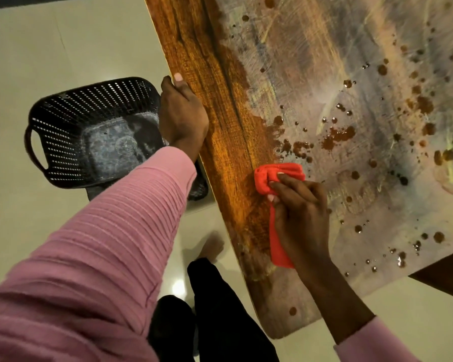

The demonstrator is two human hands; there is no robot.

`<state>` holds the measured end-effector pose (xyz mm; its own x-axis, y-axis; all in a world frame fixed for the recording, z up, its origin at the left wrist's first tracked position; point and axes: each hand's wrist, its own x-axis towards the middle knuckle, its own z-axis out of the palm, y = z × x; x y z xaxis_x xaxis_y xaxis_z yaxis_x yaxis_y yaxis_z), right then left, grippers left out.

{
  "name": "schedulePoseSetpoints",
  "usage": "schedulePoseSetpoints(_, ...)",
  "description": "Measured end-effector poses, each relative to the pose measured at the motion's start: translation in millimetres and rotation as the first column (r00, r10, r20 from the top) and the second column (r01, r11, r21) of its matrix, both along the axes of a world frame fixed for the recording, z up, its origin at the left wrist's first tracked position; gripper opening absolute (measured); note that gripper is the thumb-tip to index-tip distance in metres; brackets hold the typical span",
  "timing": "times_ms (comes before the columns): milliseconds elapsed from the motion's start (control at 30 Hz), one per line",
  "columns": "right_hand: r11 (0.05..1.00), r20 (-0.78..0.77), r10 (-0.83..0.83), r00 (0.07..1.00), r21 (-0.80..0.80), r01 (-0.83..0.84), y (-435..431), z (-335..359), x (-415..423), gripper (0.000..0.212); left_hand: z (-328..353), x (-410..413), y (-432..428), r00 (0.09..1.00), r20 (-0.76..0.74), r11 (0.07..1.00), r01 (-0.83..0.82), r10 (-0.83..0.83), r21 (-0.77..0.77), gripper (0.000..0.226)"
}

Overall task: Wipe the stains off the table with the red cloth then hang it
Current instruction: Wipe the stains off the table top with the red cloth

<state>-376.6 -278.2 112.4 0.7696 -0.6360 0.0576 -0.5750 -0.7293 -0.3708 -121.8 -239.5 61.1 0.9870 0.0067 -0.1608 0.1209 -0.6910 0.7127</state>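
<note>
The red cloth (279, 176) lies bunched on the table (220, 105) at lower centre of the frame, just below a cluster of brown stains (338, 135). The right hand (302, 212) grips it with curled fingers, and a tail of fabric trails down under the palm. It looks soft, light and limp, so it should fold and drag easily; a firm bunch held under the fingers, as here, likely gives the best pressure, while a corner pinch would suit hanging. The left hand (182, 113) holds the table edge at centre left, above a black basket (71, 131) on the floor.
</note>
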Motion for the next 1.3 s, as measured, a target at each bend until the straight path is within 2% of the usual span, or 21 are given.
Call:
schedulePoseSetpoints(167,0.998,-0.083,-0.066,0.994,0.001,0.067,12,0,-8,0.044,8,-27,12,1.0,-0.009,0.995,-0.013,0.012,-0.094,0.052)
schedulePoseSetpoints(300,0.995,-0.058,-0.099,0.993,0.013,0.1,13,1,-2,0.036,11,-102,31,0.992,-0.123,0.994,-0.021,0.008,-0.106,0.049)
schedulePoseSetpoints(400,0.999,-0.016,0.015,1.0,0.044,-0.015,27,4,-3,0.033,8,-121,35,0.984,-0.179,0.988,-0.048,0.022,-0.145,0.048)
schedulePoseSetpoints(533,0.959,-0.036,0.271,0.962,0.099,-0.267,69,4,-28,0.03,6,-114,34,0.992,-0.128,0.986,-0.001,-0.021,-0.169,0.048)
schedulePoseSetpoints(633,0.936,-0.062,0.345,0.937,0.093,-0.338,66,5,-37,0.03,4,-116,37,0.994,-0.11,0.982,-0.006,-0.015,-0.187,0.048)
schedulePoseSetpoints(833,0.998,-0.051,-0.021,0.998,0.059,0.024,26,9,-35,0.033,3,-117,36,0.988,-0.154,0.983,-0.022,-0.007,-0.183,0.048)
schedulePoseSetpoints(900,0.996,-0.044,-0.004,0.999,0.086,0.008,41,8,-35,0.035,4,-118,36,0.988,-0.154,0.983,-0.035,0.007,-0.18,0.048)
schedulePoseSetpoints(1033,0.961,-0.071,0.257,0.964,0.123,-0.248,79,7,-52,0.031,5,-117,36,0.991,-0.131,0.984,-0.026,0.003,-0.174,0.048)
schedulePoseSetpoints(1100,0.94,-0.064,0.328,0.942,0.125,-0.319,77,7,-60,0.03,6,-118,37,0.993,-0.122,0.986,-0.016,-0.004,-0.164,0.048)
schedulePoseSetpoints(1167,0.951,-0.082,0.302,0.95,0.098,-0.294,62,8,-63,0.032,6,-116,37,0.993,-0.121,0.988,-0.014,-0.005,-0.152,0.05)
schedulePoseSetpoints(1300,0.998,-0.078,0.024,0.997,0.058,-0.02,28,9,-61,0.036,7,-118,37,0.992,-0.126,0.99,-0.004,-0.014,-0.143,0.052)
